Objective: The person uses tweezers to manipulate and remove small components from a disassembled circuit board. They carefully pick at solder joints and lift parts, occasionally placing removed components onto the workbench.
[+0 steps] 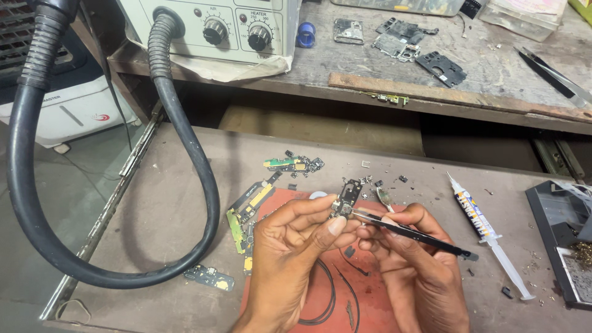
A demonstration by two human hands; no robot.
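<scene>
From the head camera, your left hand (295,243) is pinching a small dark circuit board (346,198) between thumb and fingertips, holding it up over the red mat (394,314) on the pulled-out tray (154,203). Your right hand (414,262) is gripping black tweezers (413,234), their tip touching the board's lower edge. A syringe (487,234) is lying just right of your hands, and a thick black hose (185,154) is looping at left.

We see black tweezers (413,234) in our right hand (419,265), a dark circuit board (346,198) with silvery parts in our left hand (296,246), a red mat (320,296) beneath both, and green-and-yellow boards (246,213) left of them.
</scene>
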